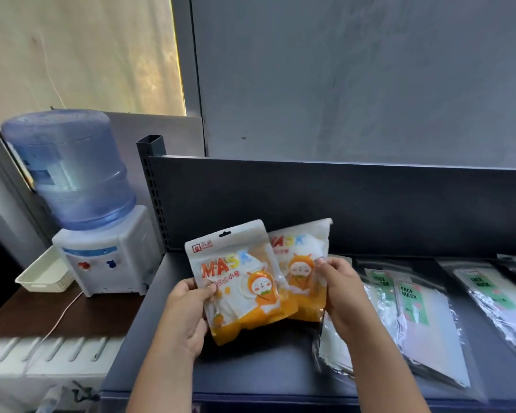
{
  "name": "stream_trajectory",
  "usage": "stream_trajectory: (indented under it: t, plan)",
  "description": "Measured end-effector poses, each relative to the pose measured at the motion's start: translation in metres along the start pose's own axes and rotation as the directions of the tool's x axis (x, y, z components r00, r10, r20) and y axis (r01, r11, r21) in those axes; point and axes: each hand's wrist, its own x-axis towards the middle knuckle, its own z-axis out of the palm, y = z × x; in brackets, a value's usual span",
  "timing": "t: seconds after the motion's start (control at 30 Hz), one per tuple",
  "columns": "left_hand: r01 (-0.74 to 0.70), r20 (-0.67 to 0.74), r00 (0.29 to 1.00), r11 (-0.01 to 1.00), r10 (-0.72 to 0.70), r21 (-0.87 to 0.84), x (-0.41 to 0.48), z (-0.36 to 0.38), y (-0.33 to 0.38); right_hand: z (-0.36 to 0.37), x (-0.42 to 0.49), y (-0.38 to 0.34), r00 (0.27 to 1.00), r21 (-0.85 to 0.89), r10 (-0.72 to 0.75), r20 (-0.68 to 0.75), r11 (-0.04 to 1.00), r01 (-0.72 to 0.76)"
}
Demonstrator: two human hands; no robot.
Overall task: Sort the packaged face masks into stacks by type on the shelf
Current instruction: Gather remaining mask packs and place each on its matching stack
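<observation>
Step in hand: pairing cartoon packs. Left hand (188, 308) pinches front orange pack (236, 281); right hand (338, 289) pinches rear orange pack (303, 263), both held above shelf (173, 347) left end. Clear "FACE MASK" packs (411, 305) lie toward right. Next, judged: square pair, set down at left corner as own stack.

Two white-and-orange pouches printed "MASK" with a cartoon character are held upright and overlapping above the dark shelf (265, 362). The front pouch (239, 281) is pinched at its lower left edge by the left hand (188, 311), and the rear pouch (301, 257) at its right edge by the right hand (340, 290). To the right, clear packs with green "FACE MASK" labels lie flat on the shelf: an overlapping pile (414, 308) and, farther right, another pack (495, 296).
</observation>
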Motion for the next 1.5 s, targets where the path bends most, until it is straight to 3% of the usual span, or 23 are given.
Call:
stream_trajectory:
  t: [0.13,0.27,0.5,0.63,1.07,1.5]
  plan:
    - [0.010,0.031,0.999,0.997,-0.007,-0.082,-0.001,-0.009,-0.002,-0.014,-0.001,0.000,0.999,0.138,-0.028,-0.034,0.990,0.032]
    - [-0.031,0.059,0.997,0.989,0.040,-0.143,-0.008,-0.007,-0.007,-0.027,-0.007,-0.002,0.994,0.167,-0.111,-0.017,0.979,0.113]
    - [-0.196,0.114,0.974,0.981,0.195,0.001,-0.037,0.036,-0.023,-0.086,-0.011,-0.012,0.995,0.205,-0.080,-0.065,0.975,0.091]
    - [-0.273,0.109,0.958,0.961,0.267,0.044,-0.062,0.084,-0.045,-0.139,-0.005,-0.023,0.999,0.226,-0.049,-0.020,0.973,0.052]
    - [-0.194,-0.013,0.981,0.974,0.194,-0.117,-0.144,0.240,-0.153,-0.329,0.004,-0.060,0.997,0.294,-0.063,0.048,0.955,0.046]
    - [-0.245,0.025,0.969,0.967,0.247,-0.064,-0.200,0.261,-0.178,-0.395,-0.036,-0.074,0.991,0.228,-0.119,-0.056,0.965,0.129]
